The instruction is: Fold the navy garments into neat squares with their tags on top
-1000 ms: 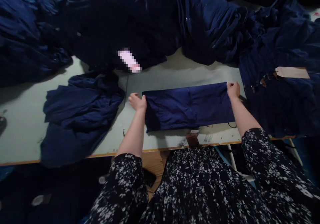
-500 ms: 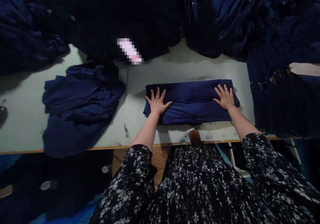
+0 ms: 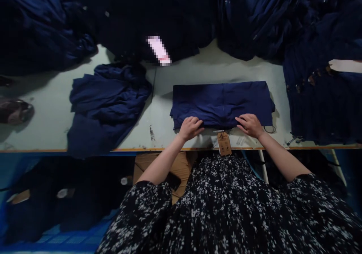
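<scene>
A folded navy garment [image 3: 222,105] lies flat on the pale green table [image 3: 215,63], close to its near edge. My left hand [image 3: 190,128] is curled over the garment's near edge, left of centre. My right hand [image 3: 250,125] grips the same edge, right of centre, with its fingers turned inward. A brown hang tag [image 3: 224,143] on a thin cord dangles over the table edge between my hands. Its upper end disappears beneath the fabric.
A crumpled navy garment [image 3: 106,103] lies to the left of the fold. Large navy fabric heaps [image 3: 254,20] line the far side and right, one with a pale paper label [image 3: 346,65]. A dark shoe-like object [image 3: 14,111] sits at far left. Cardboard [image 3: 161,167] shows below the orange-trimmed table edge.
My hands have gone from the garment's ends to pressing flat with spread fingers, and now curl on its near edge. The garment looks squarer and smoother. The view has tilted slightly.
</scene>
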{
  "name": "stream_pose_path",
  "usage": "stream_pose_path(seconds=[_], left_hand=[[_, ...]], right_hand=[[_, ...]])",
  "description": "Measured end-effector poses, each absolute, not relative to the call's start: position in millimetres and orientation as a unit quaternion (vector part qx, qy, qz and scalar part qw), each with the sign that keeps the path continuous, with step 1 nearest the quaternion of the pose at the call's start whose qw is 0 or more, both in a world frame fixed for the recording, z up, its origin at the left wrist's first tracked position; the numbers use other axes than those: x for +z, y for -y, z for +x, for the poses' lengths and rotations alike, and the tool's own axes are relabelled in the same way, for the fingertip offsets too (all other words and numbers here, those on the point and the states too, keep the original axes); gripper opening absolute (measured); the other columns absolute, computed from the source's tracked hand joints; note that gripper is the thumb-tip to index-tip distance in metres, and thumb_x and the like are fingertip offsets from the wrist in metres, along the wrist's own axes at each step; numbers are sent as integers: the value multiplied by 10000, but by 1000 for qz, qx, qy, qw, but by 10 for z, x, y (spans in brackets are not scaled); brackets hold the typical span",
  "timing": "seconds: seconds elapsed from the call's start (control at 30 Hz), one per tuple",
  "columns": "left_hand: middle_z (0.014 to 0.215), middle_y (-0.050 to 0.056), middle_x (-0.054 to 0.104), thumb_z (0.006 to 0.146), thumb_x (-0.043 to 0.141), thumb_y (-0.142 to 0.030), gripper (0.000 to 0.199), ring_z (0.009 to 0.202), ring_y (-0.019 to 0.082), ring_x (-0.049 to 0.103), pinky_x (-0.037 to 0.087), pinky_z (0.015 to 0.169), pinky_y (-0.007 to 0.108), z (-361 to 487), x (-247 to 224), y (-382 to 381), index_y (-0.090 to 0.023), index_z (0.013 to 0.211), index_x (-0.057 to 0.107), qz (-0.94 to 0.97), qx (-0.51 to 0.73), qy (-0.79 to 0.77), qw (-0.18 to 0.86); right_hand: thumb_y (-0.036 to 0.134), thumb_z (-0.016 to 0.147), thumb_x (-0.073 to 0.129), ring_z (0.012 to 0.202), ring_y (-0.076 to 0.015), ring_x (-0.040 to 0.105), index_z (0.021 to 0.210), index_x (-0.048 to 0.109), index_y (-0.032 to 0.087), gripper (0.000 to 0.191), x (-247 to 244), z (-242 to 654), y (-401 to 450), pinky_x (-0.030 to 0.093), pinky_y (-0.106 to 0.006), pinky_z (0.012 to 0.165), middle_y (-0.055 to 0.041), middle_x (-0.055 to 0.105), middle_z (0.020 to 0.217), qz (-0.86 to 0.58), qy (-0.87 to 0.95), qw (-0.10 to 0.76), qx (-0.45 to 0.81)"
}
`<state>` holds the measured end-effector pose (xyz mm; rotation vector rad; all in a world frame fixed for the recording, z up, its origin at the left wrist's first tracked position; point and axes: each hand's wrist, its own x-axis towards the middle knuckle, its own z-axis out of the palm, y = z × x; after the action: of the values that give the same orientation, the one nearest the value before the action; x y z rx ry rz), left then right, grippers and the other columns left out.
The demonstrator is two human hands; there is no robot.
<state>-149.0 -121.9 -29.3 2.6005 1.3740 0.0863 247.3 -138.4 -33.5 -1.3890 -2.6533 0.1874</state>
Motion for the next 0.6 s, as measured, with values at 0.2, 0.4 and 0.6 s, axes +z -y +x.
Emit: stream_pose_path(seconds=[0.2, 0.4, 0.6], left_hand=[[1263, 188, 650, 941, 576, -224, 455, 1171, 327, 562, 422, 959, 447, -1512, -274, 1246, -180, 1392, 620, 898, -68, -431, 56], [1055, 223, 685, 971, 368, -72, 392, 995, 324, 606, 408, 798, 423, -1201, -174, 1097, -137, 1134, 719, 868, -97, -481, 78], [1050, 177, 731, 847, 564, -94, 338, 1067, 314, 650, 440, 868, 401, -1211, 148, 904, -155, 1151, 701, 847, -82, -520, 69]], right_hand=[[141, 967, 515, 1208, -273, 557, 1422, 647, 227, 481, -434, 2475, 1422, 426, -399, 951, -149, 673, 1338, -430, 903, 6, 23], [93, 926, 491, 1076, -284, 561, 1386, 668, 235, 513, -302, 2332, 1289, 449, -374, 844, -162, 674, 1279, -450, 890, -58, 35], [106, 907, 492, 988, -276, 605, 1130, 749, 143, 342, 54, 2325, 1152, 413, -339, 782, -170, 736, 1075, -488, 870, -68, 25]])
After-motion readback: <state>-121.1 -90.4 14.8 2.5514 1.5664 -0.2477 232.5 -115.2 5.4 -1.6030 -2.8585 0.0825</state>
